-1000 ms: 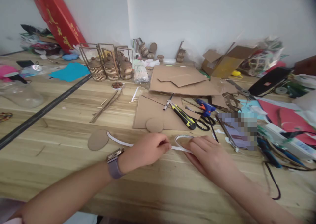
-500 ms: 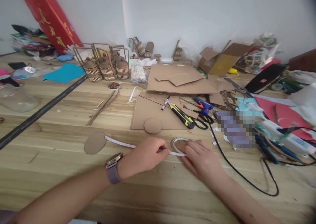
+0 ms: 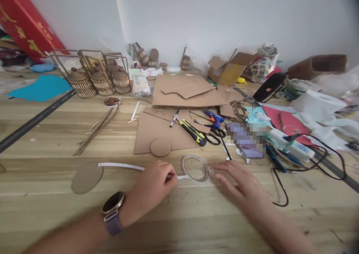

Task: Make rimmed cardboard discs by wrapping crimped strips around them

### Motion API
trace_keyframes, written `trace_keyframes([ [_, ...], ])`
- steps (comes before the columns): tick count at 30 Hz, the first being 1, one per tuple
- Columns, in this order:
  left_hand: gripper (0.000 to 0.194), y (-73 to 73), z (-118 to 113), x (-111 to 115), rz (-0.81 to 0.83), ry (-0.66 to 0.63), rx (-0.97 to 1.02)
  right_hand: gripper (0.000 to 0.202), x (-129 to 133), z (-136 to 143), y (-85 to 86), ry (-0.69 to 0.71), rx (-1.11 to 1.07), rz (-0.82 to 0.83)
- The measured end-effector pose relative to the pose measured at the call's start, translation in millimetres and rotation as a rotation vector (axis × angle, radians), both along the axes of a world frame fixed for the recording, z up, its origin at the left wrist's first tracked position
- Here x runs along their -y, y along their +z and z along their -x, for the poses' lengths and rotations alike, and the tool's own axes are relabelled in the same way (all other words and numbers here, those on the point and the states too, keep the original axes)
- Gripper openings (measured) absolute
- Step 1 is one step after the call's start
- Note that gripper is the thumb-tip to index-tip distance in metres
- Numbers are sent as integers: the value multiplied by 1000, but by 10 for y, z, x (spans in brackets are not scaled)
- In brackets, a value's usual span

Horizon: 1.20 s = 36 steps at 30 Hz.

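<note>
My left hand (image 3: 157,181), with a watch on its wrist, pinches a narrow white strip of tape (image 3: 120,166). The strip's far end lies on a round cardboard disc (image 3: 86,178) at the left. Its other end runs to the roll of tape (image 3: 207,172), which lies flat on the table to the right of the pinch. Just right of the roll, my right hand (image 3: 238,181) is open with its fingers stretched out, holding nothing. A second cardboard disc (image 3: 160,146) lies beyond my left hand, partly over a cardboard sheet (image 3: 143,130).
Beyond my hands lie a yellow-black utility knife (image 3: 193,132), a pen (image 3: 174,117), scissors (image 3: 214,137) and a blue glue gun (image 3: 215,119). A white power strip (image 3: 293,145) with black cable and pliers (image 3: 276,158) are at the right. Small woven baskets (image 3: 81,84) stand at the back left.
My right hand has let go of the tape roll and moved off to its right. My left hand still pinches the strip. The view has turned to the right.
</note>
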<state>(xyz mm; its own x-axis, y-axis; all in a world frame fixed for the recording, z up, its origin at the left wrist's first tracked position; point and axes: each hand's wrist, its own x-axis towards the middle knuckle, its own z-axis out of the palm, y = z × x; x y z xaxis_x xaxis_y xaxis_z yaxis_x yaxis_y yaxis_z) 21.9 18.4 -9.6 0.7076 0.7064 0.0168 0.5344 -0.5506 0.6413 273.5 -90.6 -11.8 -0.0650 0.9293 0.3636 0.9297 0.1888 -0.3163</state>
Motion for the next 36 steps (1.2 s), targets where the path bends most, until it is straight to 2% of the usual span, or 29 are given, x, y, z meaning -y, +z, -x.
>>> trace_keyframes([
  [4,16,-69,-16,9,-89,1,6,25,18,-258,37,-185,-14,60],
  [7,17,-87,-24,24,-145,-4,15,26,-117,-383,65,-287,78,154],
  [13,17,-112,1,63,-228,-3,42,30,-761,-397,47,-353,230,278],
  [18,16,-142,38,61,-396,-22,83,26,-1172,-363,81,-480,359,420],
  [25,18,-195,48,56,-536,-93,114,28,-1343,-341,168,-448,457,561],
  [36,21,-244,50,47,-515,-104,89,33,-1462,-280,320,-497,521,706],
])
